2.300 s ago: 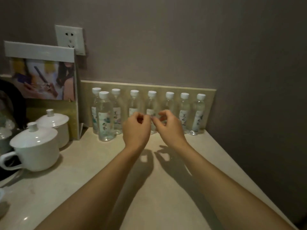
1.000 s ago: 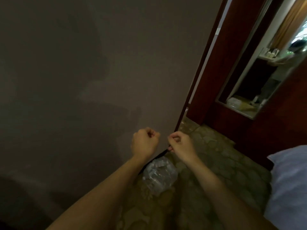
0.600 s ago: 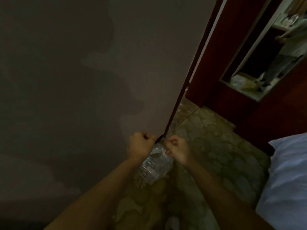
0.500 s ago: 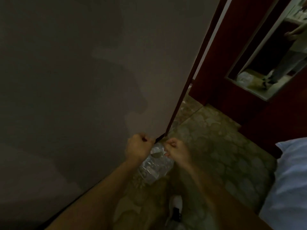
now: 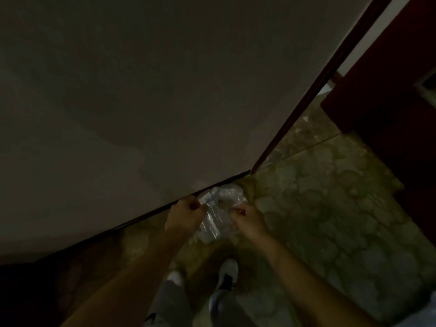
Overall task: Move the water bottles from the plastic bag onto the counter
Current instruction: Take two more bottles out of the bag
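Observation:
A clear plastic bag [image 5: 220, 210] lies on the patterned floor at the foot of the grey wall. Its contents are blurred, so I cannot make out single bottles. My left hand [image 5: 185, 214] has its fingers curled on the bag's left edge. My right hand [image 5: 247, 219] pinches the bag's right edge. The plastic is stretched between the two hands. The counter and the row of bottles on it are out of view.
A grey wall [image 5: 165, 90] fills the left and top, with a dark baseboard along its foot. A dark red door frame [image 5: 318, 90] rises at the right. My feet in white shoes [image 5: 227, 271] stand just below the bag on the stone-patterned floor [image 5: 330, 208].
My view turned from the counter down to the floor. Both hands dropped towards the bag and now hold its edges. The bag sits closer and my feet have come into view.

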